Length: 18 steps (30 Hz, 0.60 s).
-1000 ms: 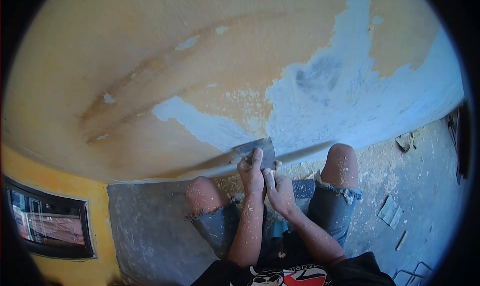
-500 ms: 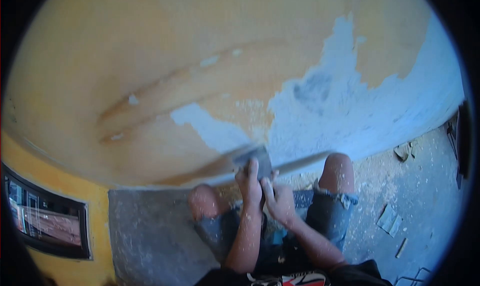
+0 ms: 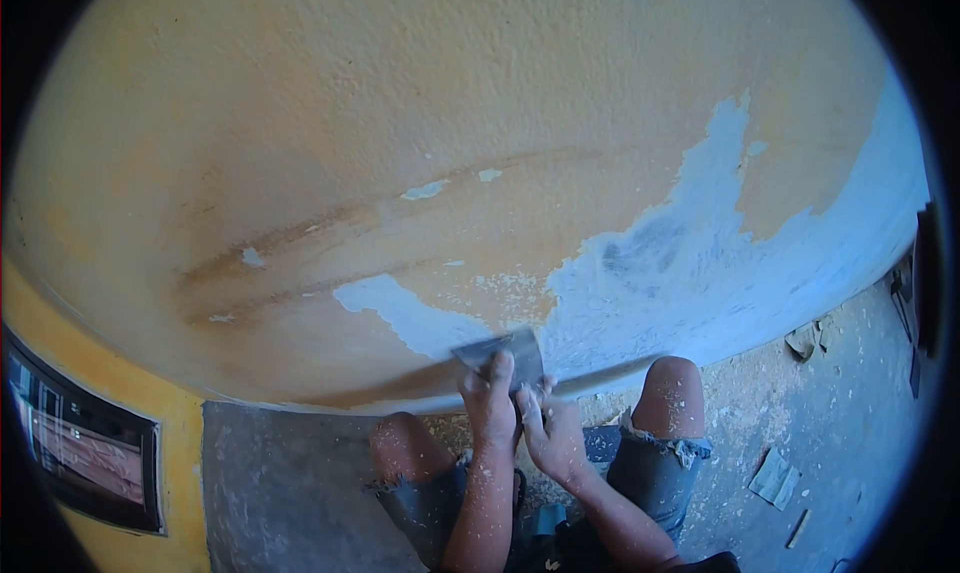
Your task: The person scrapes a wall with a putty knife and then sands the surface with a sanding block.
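A wide metal scraper (image 3: 515,351) is held with its blade against the lower part of the wall (image 3: 400,213). My left hand (image 3: 488,401) grips it, thumb lying along the blade. Close beside it, my right hand (image 3: 553,431) is closed around the lower end of the scraper; the handle itself is hidden by the fingers. Yellow-orange paint covers most of the wall. Bare whitish patches (image 3: 410,316) show around the blade, with a larger pale area (image 3: 650,263) to the right. White flakes speckle both arms.
My bent knees (image 3: 672,388) flank the hands, near the wall. Paint chips litter the grey floor (image 3: 730,433). A folded paper piece (image 3: 775,478) and a small stick (image 3: 799,529) lie at right. A dark-framed window (image 3: 85,438) stands at lower left. Dark objects (image 3: 925,293) line the right edge.
The view has tilted upward, so the wall, hands and knees appear lower. Both hands keep hold of the scraper, which remains at about the same part of the wall.
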### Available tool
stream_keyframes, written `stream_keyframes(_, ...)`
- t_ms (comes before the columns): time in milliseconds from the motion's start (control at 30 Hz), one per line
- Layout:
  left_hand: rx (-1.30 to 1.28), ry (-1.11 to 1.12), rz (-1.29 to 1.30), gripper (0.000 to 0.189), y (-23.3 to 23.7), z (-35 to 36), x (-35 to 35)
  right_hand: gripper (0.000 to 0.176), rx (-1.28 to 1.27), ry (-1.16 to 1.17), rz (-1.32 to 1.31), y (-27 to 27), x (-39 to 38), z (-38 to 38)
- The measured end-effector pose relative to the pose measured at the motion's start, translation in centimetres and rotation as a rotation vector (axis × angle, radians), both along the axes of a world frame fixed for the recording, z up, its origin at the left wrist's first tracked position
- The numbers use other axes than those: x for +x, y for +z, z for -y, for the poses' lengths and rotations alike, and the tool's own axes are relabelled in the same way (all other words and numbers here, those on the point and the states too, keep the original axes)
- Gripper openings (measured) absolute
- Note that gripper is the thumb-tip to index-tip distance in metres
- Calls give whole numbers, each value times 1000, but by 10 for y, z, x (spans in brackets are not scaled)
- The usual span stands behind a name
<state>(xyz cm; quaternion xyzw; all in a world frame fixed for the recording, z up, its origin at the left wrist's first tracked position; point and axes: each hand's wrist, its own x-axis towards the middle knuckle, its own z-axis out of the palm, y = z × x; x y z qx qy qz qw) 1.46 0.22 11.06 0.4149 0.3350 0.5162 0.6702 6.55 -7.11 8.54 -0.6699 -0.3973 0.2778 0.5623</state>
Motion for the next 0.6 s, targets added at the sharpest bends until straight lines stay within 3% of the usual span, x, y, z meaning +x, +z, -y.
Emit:
stream_keyframes(100, 88, -44, 86, 31, 54, 6, 5, 44, 1, 75, 8, 48, 8, 6)
stream_keyframes(167, 52, -11, 47, 30, 32, 12, -4, 46, 78, 66, -30, 39, -3, 16)
stream_keyframes(267, 17, 33, -9, 29, -38, 17, -17, 47, -65, 75, -5, -13, -14, 23)
stream_keyframes(367, -73, 68, -54, 29, -76, 13, -17, 45, -151, 33, -5, -46, -21, 27)
stream_keyframes(600, -18, 48, -92, 30, -78, -3, -15, 46, -142, 7, -64, -34, -14, 10)
